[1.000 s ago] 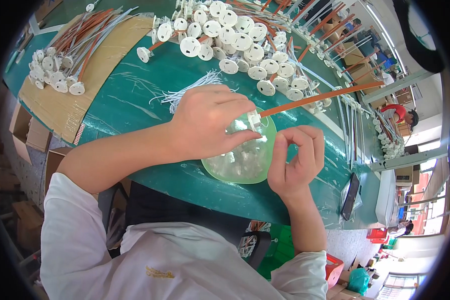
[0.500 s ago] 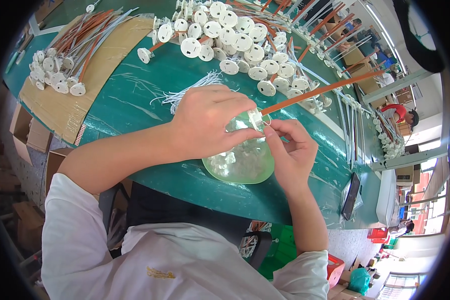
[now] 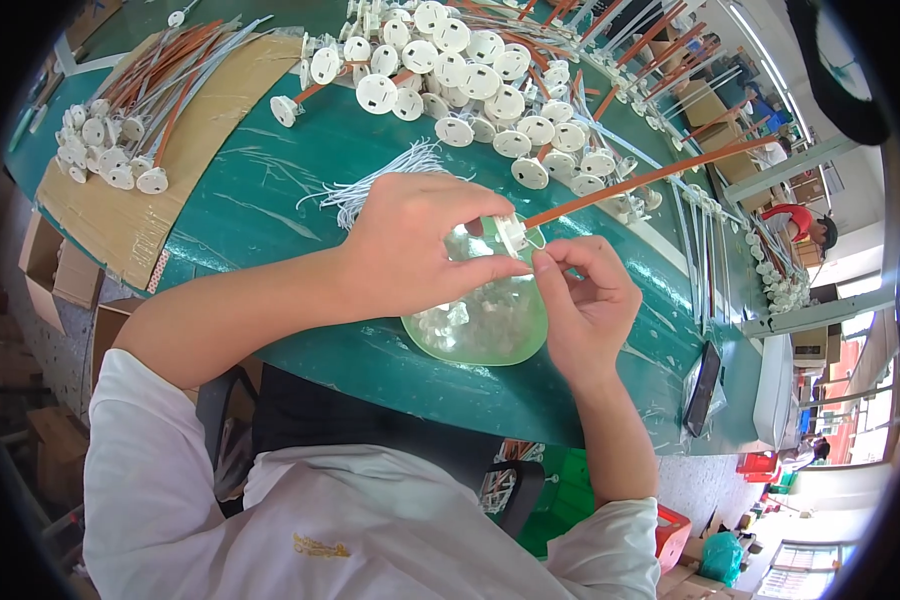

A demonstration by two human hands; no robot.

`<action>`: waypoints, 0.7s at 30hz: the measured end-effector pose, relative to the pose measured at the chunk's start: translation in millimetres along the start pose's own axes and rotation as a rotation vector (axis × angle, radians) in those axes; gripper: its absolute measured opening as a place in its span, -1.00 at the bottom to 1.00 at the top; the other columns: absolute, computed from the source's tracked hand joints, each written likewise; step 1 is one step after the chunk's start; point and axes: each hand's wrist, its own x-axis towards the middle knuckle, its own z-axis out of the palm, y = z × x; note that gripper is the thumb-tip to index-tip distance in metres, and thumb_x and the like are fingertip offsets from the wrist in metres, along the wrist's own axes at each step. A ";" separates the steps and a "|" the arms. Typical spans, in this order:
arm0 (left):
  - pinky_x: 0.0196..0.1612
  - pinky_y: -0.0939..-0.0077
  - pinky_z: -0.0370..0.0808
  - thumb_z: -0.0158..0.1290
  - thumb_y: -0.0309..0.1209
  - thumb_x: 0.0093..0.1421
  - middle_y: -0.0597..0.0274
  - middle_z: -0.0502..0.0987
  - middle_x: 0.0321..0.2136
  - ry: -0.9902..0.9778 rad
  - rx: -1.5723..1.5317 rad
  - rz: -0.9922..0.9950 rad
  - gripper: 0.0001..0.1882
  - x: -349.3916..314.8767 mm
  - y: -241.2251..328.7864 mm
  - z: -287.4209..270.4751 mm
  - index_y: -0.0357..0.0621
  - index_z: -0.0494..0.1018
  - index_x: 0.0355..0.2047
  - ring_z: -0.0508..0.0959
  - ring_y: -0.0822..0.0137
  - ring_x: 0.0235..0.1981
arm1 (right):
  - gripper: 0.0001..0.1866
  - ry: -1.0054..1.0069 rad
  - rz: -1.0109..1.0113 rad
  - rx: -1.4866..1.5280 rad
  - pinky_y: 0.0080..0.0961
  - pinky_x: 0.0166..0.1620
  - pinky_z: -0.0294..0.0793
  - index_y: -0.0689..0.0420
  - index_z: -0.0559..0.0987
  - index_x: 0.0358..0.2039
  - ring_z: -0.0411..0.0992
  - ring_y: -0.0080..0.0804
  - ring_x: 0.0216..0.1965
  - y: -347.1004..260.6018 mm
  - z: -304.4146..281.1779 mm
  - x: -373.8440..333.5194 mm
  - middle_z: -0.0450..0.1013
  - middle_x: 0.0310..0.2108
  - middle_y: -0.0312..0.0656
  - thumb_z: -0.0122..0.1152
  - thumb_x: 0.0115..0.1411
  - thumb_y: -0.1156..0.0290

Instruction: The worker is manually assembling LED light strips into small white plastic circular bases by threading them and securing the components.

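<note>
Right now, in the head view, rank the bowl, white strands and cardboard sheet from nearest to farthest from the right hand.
From the right hand:
1. Bowl: just to its left.
2. White strands: farther left, beyond the left hand.
3. Cardboard sheet: far left of the table.

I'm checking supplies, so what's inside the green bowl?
The green bowl holds clear, shiny pieces, too blurred to identify. The left hand and white fitting cover part of it; whatever lies behind them is hidden.
</note>
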 end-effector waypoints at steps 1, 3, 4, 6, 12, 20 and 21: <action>-0.42 0.43 0.53 0.39 -0.28 -0.15 0.11 0.61 -0.49 0.009 -0.011 -0.020 -0.60 -0.2 -0.2 0.8 -0.25 0.57 -0.35 0.62 0.21 -0.50 | -0.91 0.002 0.000 0.000 -0.65 -0.25 0.42 0.33 0.57 -0.32 0.39 -0.60 -0.31 0.6 -0.4 0.3 0.43 -0.33 -0.24 0.20 0.14 0.73; -0.43 0.45 0.52 0.40 -0.26 -0.15 0.11 0.61 -0.51 0.015 -0.022 -0.038 -0.60 0.0 -0.2 1.2 -0.25 0.57 -0.35 0.62 0.23 -0.51 | -0.90 0.019 -0.014 -0.010 -0.66 -0.25 0.40 0.33 0.57 -0.32 0.39 -0.59 -0.32 2.0 -1.3 1.8 0.43 -0.33 -0.24 0.20 0.13 0.73; -0.44 0.46 0.52 0.40 -0.25 -0.14 0.12 0.61 -0.52 0.014 -0.021 -0.056 -0.59 0.3 -0.1 0.8 -0.24 0.58 -0.35 0.62 0.23 -0.52 | -0.90 0.022 -0.015 -0.010 -0.66 -0.25 0.40 0.33 0.57 -0.32 0.39 -0.59 -0.32 2.8 -2.0 2.6 0.43 -0.33 -0.24 0.20 0.13 0.73; -0.45 0.47 0.51 0.40 -0.23 -0.14 0.13 0.61 -0.53 0.011 -0.020 -0.073 -0.59 0.6 0.0 0.6 -0.24 0.58 -0.36 0.62 0.24 -0.53 | -0.91 0.039 -0.019 -0.015 -0.68 -0.26 0.37 0.33 0.57 -0.32 0.38 -0.59 -0.33 5.1 -3.5 4.0 0.44 -0.33 -0.24 0.20 0.13 0.72; -0.46 0.50 0.51 0.41 -0.19 -0.13 0.15 0.61 -0.55 0.014 -0.035 -0.102 -0.59 1.6 3.1 -0.3 -0.21 0.59 -0.35 0.63 0.27 -0.54 | -0.90 0.078 0.075 0.095 -0.69 -0.31 0.45 0.25 0.59 -0.34 0.39 -0.61 -0.34 12.9 -10.5 8.3 0.42 -0.33 -0.29 0.27 0.09 0.65; -0.41 0.55 0.53 0.43 -0.38 -0.17 0.12 0.64 -0.46 -0.048 -0.038 -0.090 -0.60 0.8 0.9 -3.5 -0.23 0.59 -0.30 0.66 0.32 -0.47 | -0.82 -0.065 0.020 0.107 -0.70 -0.33 0.46 0.23 0.62 -0.28 0.39 -0.62 -0.32 7.6 -2.7 7.5 0.41 -0.33 -0.28 0.29 0.07 0.67; -0.41 0.55 0.53 0.43 -0.38 -0.17 0.12 0.64 -0.46 -0.049 -0.040 -0.090 -0.60 1.4 1.1 -3.5 -0.23 0.59 -0.30 0.66 0.32 -0.47 | -0.82 -0.080 0.011 0.116 -0.69 -0.32 0.47 0.23 0.62 -0.27 0.40 -0.62 -0.32 7.8 -3.2 7.4 0.41 -0.33 -0.28 0.29 0.07 0.67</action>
